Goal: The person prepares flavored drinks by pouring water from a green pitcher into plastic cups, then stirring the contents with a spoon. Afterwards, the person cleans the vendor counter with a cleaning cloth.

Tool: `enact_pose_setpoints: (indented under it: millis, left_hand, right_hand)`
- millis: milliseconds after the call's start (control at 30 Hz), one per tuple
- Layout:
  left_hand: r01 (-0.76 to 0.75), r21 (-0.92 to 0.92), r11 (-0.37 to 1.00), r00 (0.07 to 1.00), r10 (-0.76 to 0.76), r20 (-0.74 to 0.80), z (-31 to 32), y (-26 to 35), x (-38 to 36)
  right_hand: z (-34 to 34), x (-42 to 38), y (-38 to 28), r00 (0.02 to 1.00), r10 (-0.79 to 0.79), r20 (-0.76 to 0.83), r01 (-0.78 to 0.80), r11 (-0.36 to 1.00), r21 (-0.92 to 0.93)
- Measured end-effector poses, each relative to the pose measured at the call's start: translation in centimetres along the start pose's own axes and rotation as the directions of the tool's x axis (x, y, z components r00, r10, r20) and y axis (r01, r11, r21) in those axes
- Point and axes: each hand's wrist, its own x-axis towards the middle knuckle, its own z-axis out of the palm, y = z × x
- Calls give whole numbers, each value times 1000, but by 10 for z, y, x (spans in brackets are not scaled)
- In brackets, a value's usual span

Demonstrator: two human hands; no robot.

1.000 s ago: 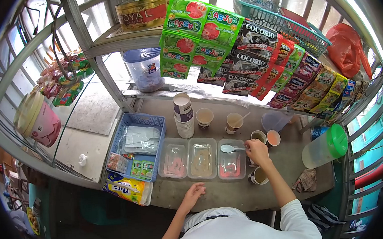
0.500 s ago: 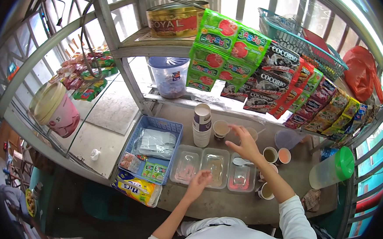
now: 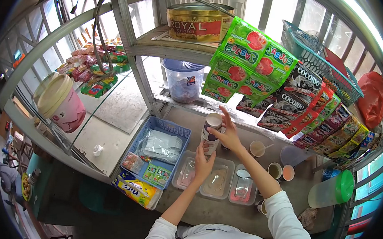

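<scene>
A stack of paper cups [image 3: 210, 141] stands at the middle of the counter, upside down cups on top. My left hand [image 3: 203, 161] is wrapped round its lower part. At the upper part, my right hand [image 3: 229, 137] has its thumb across the cups and its index finger stretched upward. Close in front of the hands are clear plastic containers: one with pinkish contents [image 3: 185, 169], a middle one [image 3: 217, 181] and a right one with red-pink contents [image 3: 244, 194]. A white spoon [image 3: 243, 173] lies on the right one.
Filled cups [image 3: 274, 170] stand right of my right arm, near a green-lidded jug [image 3: 331, 190]. A blue basket [image 3: 181, 135] with packets is at the left. Drink sachets [image 3: 258, 65] hang low above the counter, beside the shelf [image 3: 169, 46].
Both hands have moved to the cup stack, the left up from the containers and the right leftward from the single cups. They now hold the stack. The camera view has shifted a little.
</scene>
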Motion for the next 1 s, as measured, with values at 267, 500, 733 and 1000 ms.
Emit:
enact_pose_setpoints:
  millis: [267, 500, 733, 1000]
  left_hand:
    - [-53, 207, 977, 997, 41, 62, -6, 15, 0]
    - [-30, 350, 936, 989, -22, 143, -19, 32, 6]
    - [-88, 292, 952, 994, 104, -37, -7, 18, 10]
    - [-124, 261, 957, 974, 168, -153, -2, 17, 19]
  right_hand:
    - [0, 0, -7, 999, 34, 5, -35, 992, 125]
    - [-2, 0, -12, 999, 36, -28, -35, 998, 53]
    - [-2, -4, -14, 997, 26, -67, -22, 998, 58]
    - [-5, -1, -25, 996, 35, -86, -30, 998, 63]
